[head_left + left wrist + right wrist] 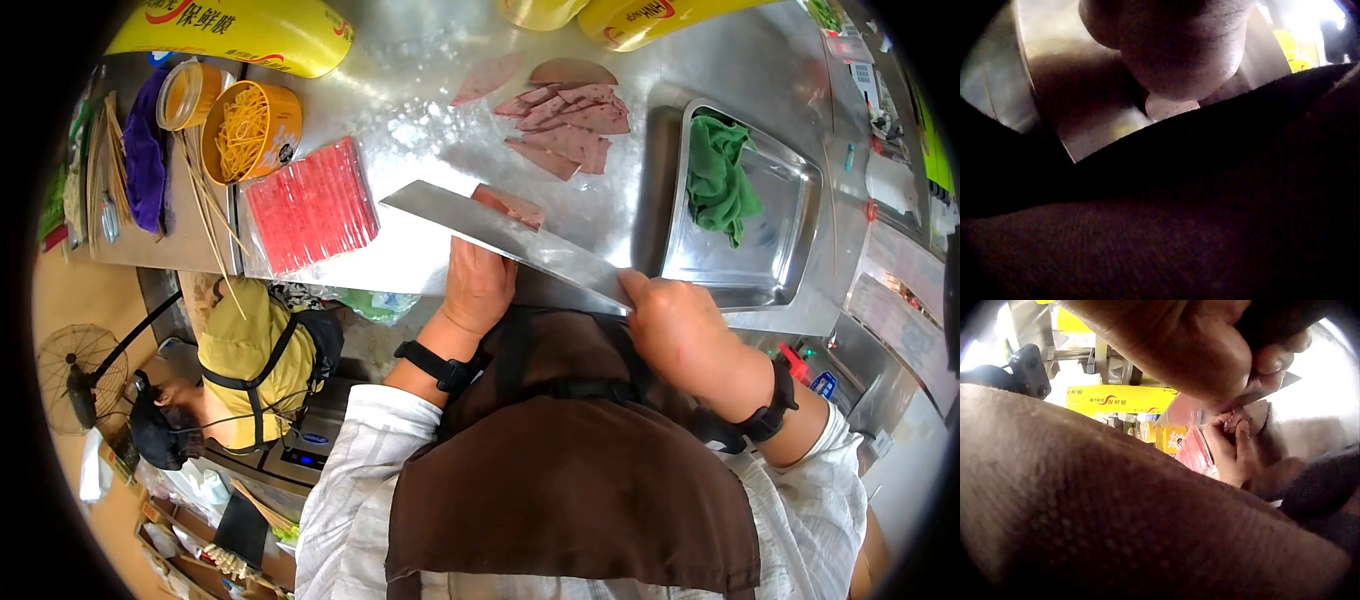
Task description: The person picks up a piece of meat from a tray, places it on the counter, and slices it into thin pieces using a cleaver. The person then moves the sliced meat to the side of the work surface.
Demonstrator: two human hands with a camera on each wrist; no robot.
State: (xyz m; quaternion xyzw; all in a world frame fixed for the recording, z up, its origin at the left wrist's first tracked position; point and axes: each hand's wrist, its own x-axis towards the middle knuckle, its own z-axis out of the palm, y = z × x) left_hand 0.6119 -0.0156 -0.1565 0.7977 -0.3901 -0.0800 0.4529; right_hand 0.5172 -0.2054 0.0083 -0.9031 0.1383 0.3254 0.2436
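Note:
My right hand point(680, 325) grips the handle end of a broad-bladed knife point(480, 220), whose blade slants up and left across the front of the steel counter. My left hand point(478, 285) is close behind that blade, its fingertips hidden by it in the head view. In the right wrist view the left thumb and fingers hold a chunk of pink luncheon meat point(1232, 420); the head view shows the far end of this chunk point(512, 207) past the blade. Thin cut slices of the meat point(575, 125) lie in an overlapping pile farther back.
A plastic-wrapped pack of red-and-white sticks point(312, 208) lies left, beside a yellow tub point(285, 120) of noodle-like strands. At right a steel tray point(780, 255) holds a green cloth point(722, 180). Yellow cling film boxes point(240, 35) line the back. Another person point(240, 370) is at lower left.

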